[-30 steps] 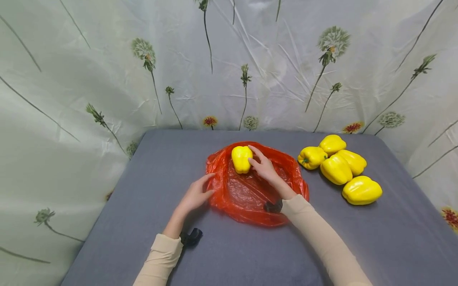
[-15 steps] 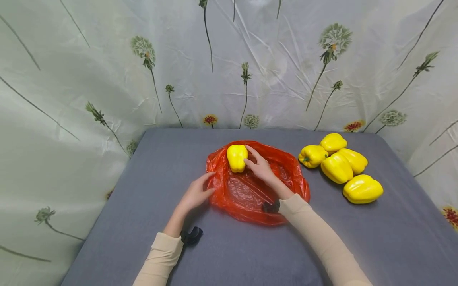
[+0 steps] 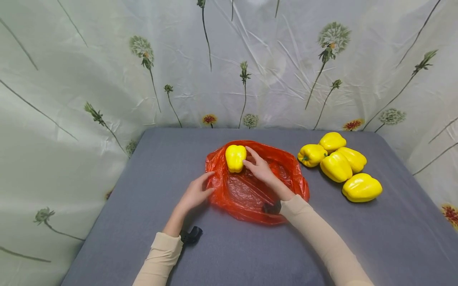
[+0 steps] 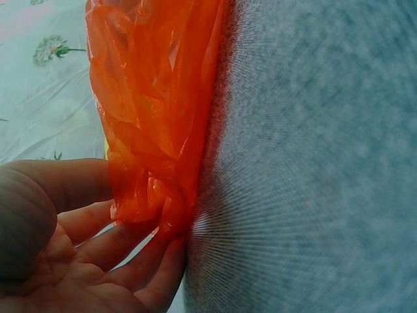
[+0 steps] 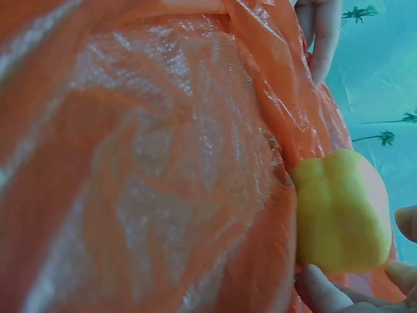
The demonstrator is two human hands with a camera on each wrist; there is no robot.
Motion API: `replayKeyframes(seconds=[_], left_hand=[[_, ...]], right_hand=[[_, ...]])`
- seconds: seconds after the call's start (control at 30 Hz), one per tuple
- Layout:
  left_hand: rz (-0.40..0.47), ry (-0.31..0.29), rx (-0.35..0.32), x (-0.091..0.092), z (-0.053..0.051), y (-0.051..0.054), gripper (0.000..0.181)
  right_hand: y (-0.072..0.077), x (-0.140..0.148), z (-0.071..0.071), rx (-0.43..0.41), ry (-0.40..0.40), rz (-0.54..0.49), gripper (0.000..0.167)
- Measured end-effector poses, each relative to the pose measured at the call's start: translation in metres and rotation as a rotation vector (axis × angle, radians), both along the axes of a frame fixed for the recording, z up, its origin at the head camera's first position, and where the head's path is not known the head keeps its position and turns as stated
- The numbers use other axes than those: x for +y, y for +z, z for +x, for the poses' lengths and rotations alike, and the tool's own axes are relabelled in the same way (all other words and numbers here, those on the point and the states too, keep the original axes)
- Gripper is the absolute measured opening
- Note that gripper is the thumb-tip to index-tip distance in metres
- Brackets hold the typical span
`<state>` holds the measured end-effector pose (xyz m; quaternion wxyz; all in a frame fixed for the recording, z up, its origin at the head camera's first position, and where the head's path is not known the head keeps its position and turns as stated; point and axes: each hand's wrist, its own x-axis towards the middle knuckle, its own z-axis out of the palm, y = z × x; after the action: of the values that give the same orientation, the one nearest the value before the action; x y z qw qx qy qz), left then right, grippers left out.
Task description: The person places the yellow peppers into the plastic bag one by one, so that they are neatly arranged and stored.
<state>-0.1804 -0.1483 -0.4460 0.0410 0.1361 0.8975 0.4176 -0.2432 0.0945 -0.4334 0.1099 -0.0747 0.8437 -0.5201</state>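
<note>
Fingertips of my right hand (image 3: pixel 261 169) hold the right side of a yellow bell pepper (image 3: pixel 235 158), which stands upright at the back left of an open red plastic bag (image 3: pixel 247 192). In the right wrist view, the bell pepper (image 5: pixel 342 215) lies against the bag's crinkled wall (image 5: pixel 313 111), with fingers around its lower corner. My left hand (image 3: pixel 196 192) holds the bag's left side. In the left wrist view, gathered red plastic (image 4: pixel 150 176) passes between the thumb and curved fingers of the left hand (image 4: pixel 98 254); some fingertips are hidden behind it.
Several more yellow bell peppers (image 3: pixel 336 167) lie on the grey cloth-covered table (image 3: pixel 171 159), right of the bag. A flower-printed curtain (image 3: pixel 193 59) hangs behind the table and along its sides. Black wrist devices (image 3: pixel 193 235) show on both arms.
My right hand has moved slightly left with the bell pepper, toward the bag's left wall. Over the last half second both hands have hardly moved.
</note>
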Motion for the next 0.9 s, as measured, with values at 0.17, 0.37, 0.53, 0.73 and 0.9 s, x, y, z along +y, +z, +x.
replayKeyframes(seconds=[0.17,0.37,0.53,0.73,0.9], left_hand=[[0.008,-0.006,-0.018,-0.001,0.001,0.000,0.055],[0.009,-0.006,-0.020,-0.001,0.000,0.001,0.055],[0.007,-0.004,-0.030,-0.001,0.000,0.000,0.055],[0.001,-0.003,-0.027,0.000,0.001,0.000,0.054],[0.001,-0.005,-0.019,0.000,0.001,-0.001,0.054]], right_hand=[[0.010,0.009,0.006,0.012,0.031,0.069,0.062],[0.023,0.025,0.019,0.028,0.080,0.085,0.062],[0.029,0.039,0.029,0.059,0.118,0.080,0.062],[0.041,0.057,0.044,0.071,0.122,0.033,0.060],[0.047,0.077,0.052,0.093,0.099,0.008,0.059]])
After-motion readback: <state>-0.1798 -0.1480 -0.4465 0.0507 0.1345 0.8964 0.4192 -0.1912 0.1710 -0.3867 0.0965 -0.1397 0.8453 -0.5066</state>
